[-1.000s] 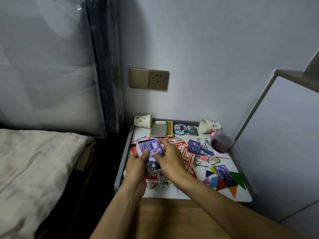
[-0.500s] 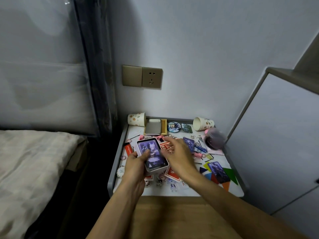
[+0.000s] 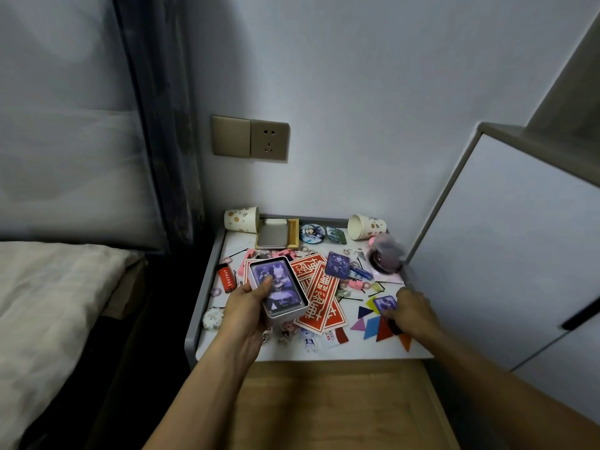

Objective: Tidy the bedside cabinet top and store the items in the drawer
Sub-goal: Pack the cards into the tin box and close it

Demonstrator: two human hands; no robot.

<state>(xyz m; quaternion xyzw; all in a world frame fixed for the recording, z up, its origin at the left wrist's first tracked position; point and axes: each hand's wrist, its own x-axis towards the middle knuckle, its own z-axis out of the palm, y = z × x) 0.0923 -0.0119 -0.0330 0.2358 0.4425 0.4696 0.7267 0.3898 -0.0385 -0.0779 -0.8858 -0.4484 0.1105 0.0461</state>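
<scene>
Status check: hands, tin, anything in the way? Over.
Left hand holds open tin. Right hand on purple card atop coloured shapes, grip unclear. Red envelopes and small clutter crowd cabinet top.

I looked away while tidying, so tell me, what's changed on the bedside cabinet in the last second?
The right hand left the tin and moved right to the purple card on the coloured shapes; it touches the card, grip unclear. The left hand still holds the tin. The paper cups and red envelopes stayed put.
</scene>
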